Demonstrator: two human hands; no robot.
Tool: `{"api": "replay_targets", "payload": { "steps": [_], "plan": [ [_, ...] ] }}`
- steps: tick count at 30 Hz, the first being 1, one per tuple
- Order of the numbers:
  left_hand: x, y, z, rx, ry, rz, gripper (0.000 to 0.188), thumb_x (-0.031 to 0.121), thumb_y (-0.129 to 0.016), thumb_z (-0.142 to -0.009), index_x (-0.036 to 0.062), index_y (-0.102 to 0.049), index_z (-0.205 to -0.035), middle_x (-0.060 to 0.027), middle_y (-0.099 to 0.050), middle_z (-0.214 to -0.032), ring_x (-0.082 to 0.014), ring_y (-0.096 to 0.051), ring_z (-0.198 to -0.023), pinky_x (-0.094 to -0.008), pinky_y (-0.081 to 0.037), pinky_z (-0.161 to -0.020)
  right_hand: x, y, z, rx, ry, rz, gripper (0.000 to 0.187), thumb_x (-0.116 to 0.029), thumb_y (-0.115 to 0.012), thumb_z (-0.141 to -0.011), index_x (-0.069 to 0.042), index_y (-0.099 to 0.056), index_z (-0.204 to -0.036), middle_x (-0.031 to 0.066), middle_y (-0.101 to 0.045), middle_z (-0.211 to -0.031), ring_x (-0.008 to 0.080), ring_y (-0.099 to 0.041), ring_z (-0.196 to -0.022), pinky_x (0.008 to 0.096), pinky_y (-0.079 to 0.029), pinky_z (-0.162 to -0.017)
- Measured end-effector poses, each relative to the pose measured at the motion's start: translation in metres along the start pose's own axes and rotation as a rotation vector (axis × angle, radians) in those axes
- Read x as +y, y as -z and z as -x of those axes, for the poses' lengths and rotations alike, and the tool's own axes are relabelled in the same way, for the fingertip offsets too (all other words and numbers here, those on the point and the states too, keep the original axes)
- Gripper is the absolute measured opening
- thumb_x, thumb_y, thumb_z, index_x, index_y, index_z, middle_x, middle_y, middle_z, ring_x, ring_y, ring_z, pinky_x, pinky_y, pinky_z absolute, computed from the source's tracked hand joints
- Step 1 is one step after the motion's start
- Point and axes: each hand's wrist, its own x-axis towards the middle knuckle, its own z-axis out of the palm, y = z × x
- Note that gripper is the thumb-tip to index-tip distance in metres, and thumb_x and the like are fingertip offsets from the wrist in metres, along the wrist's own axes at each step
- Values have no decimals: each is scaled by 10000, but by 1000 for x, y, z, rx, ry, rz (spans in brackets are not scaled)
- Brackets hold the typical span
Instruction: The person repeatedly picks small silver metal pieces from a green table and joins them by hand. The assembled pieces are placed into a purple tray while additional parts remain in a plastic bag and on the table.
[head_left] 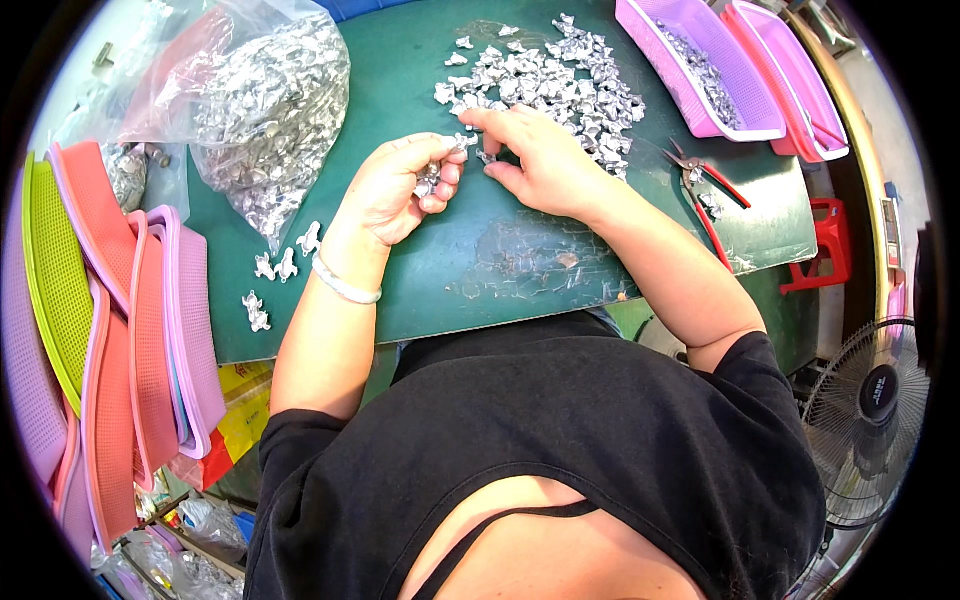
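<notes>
My left hand [405,185] is closed around several small silver metal castings [428,180], with one more held up between thumb and forefinger. Close to its right, my right hand [540,160] pinches a small silver metal casting [486,157] between thumb and finger. Just beyond the right hand a loose pile of silver castings [560,85] spreads over the green tabletop [420,290]. A few single castings [285,265] lie to the left of my left forearm. The exact shape of the held pieces is partly hidden by my fingers.
A clear plastic bag full of castings [270,120] stands at the far left. Stacked plastic baskets [110,330] crowd the left edge. A purple basket with castings [700,70] sits far right, near red-handled pliers [705,190]. A fan [870,410] and red stool [830,245] stand right.
</notes>
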Motion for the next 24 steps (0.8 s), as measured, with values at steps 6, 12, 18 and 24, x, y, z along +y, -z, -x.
{"api": "replay_targets", "payload": {
  "steps": [6,12,18,24],
  "plan": [
    [-1,-1,0,25,-29,-8,125,135,-513,-849,20,-554,-822,-57,-549,-691,-103,-501,-555,-170,-375,-420,3,-3,1,13,10,12,513,-20,-617,-673,-52,-455,-1159,90,-572,-857,275,-538,-848,380,-402,-754],
    [0,-5,0,142,-123,98,88,108,-518,-816,26,-551,-819,-115,-597,-781,-181,-587,-647,-219,-472,-488,3,-3,3,29,-17,-34,483,-8,-588,-690,-54,-468,-1155,81,-577,-797,273,-550,-789,377,-416,-725],
    [0,1,-2,83,-162,157,79,88,-496,-795,27,-544,-814,-120,-599,-787,-184,-592,-650,-231,-467,-498,1,0,3,63,-148,-313,492,48,-565,-752,-66,-445,-1216,36,-562,-752,125,-543,-699,262,-445,-679],
    [-4,-3,-2,17,-70,-103,182,205,-529,-849,30,-578,-843,-55,-582,-707,-127,-547,-575,-197,-391,-440,-3,1,3,153,-98,-437,475,39,-566,-773,-71,-447,-1219,34,-583,-791,111,-549,-728,257,-449,-717]
  ]
}}
